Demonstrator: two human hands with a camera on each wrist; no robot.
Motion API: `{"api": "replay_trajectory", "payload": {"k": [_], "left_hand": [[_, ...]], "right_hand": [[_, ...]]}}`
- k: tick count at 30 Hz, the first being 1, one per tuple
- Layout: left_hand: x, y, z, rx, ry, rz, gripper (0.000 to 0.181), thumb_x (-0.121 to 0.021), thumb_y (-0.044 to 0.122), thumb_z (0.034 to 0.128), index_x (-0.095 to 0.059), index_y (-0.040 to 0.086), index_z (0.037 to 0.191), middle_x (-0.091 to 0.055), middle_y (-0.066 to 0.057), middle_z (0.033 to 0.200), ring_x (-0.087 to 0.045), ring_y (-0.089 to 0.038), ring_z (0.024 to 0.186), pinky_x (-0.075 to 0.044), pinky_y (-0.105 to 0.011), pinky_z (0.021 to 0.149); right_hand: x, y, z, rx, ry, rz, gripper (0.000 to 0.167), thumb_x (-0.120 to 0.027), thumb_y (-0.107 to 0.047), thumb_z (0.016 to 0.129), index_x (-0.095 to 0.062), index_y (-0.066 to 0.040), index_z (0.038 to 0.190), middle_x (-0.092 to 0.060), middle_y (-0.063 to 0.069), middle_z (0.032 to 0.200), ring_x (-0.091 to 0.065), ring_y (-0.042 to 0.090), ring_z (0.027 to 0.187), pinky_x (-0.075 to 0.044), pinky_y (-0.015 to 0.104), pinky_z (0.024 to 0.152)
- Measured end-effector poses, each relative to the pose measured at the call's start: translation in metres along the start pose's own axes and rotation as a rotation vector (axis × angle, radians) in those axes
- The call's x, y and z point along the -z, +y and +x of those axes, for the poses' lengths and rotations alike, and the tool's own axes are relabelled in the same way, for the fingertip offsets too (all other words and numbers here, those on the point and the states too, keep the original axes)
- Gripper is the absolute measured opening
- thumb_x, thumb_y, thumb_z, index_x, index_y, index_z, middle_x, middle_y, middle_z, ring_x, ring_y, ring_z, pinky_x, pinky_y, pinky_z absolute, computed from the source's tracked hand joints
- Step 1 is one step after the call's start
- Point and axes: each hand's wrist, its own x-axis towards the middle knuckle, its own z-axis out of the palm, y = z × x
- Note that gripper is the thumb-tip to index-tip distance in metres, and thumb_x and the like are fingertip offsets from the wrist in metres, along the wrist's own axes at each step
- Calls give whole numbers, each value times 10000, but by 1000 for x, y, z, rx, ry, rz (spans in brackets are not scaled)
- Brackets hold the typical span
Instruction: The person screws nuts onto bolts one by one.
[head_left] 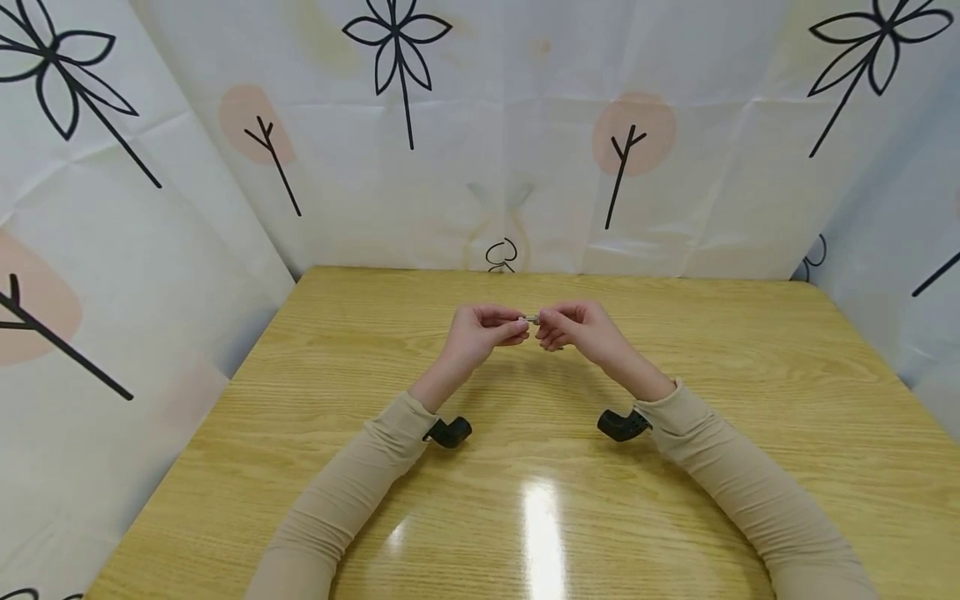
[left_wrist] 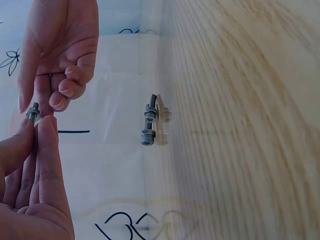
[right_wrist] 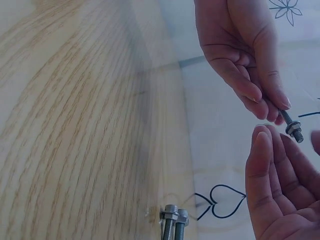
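Observation:
My left hand [head_left: 478, 333] pinches a small metal bolt [left_wrist: 35, 107] by its shank, between thumb and fingertips. A nut [right_wrist: 293, 127] sits on the bolt, with a short threaded end sticking out past it. Around that end is my right hand [head_left: 581, 329]. Its thumb and index finger stand on either side of the nut, with a small gap showing in both wrist views. The right hand's other fingers are loosely bent. Beyond the hands, socket-head bolts [left_wrist: 148, 137] with nuts lie on the table; the right wrist view shows two bolt heads [right_wrist: 170, 212] side by side.
Both hands are above the far part of a wood-grain table [head_left: 525, 467]. A white cloth [head_left: 480, 167] printed with flowers and trees hangs behind it and at the sides. Black devices [head_left: 450, 432] project from beneath both sleeve cuffs.

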Motion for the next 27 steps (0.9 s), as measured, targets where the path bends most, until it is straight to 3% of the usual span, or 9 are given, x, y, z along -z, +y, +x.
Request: {"api": "replay_trajectory", "payload": {"k": [3, 8, 12, 17, 23, 27], "left_hand": [[0, 0, 0, -1, 0, -2, 215, -706, 3, 849, -677, -124, 1021, -700, -193, 927, -707, -234, 791, -583, -434, 812], [-1, -1, 1, -16, -2, -13, 198, -704, -12, 849, -679, -127, 1008, -697, -206, 923, -707, -250, 803, -594, -408, 789], [-1, -1, 0, -13, 0, -9, 192, -702, -17, 850, -680, -125, 1007, -699, -200, 923, -706, -245, 803, -591, -417, 797], [-1, 0, -1, -5, 12, -7, 191, -697, -16, 856, -677, -126, 1011, -699, -190, 927, -707, -241, 801, -588, -417, 804], [0, 1, -1, 1, 24, -15, 195, -706, -14, 849, -679, -125, 1006, -700, -194, 921, -707, -249, 800, -596, -392, 785], [0, 2, -1, 2, 23, -18, 188, -706, -17, 848, -684, -114, 1007, -698, -197, 927, -706, -258, 812, -598, -385, 781]], "right_hand": [[0, 0, -1, -11, 6, 38, 353, -539, -194, 1003, -567, 122, 1158, -651, 212, 935, -663, 250, 800, -582, 474, 779], [1, 1, -1, 27, -7, 41, 305, -640, -72, 931, -575, 83, 1186, -630, 289, 1014, -660, 329, 879, -509, 610, 838], [0, 1, 0, 23, -14, 1, 270, -634, -99, 940, -610, 100, 1120, -645, 280, 975, -663, 332, 861, -558, 536, 805], [-1, 1, 2, -25, -15, -20, 377, -548, -210, 1000, -594, 152, 1093, -665, 191, 918, -671, 240, 802, -601, 395, 752], [0, 0, 0, 16, -2, 35, 324, -633, -93, 939, -565, 109, 1183, -636, 281, 1018, -656, 337, 890, -517, 595, 842], [-1, -1, 1, 28, -4, 24, 286, -659, -97, 921, -607, 82, 1138, -640, 287, 1012, -662, 319, 888, -511, 603, 845]]}}
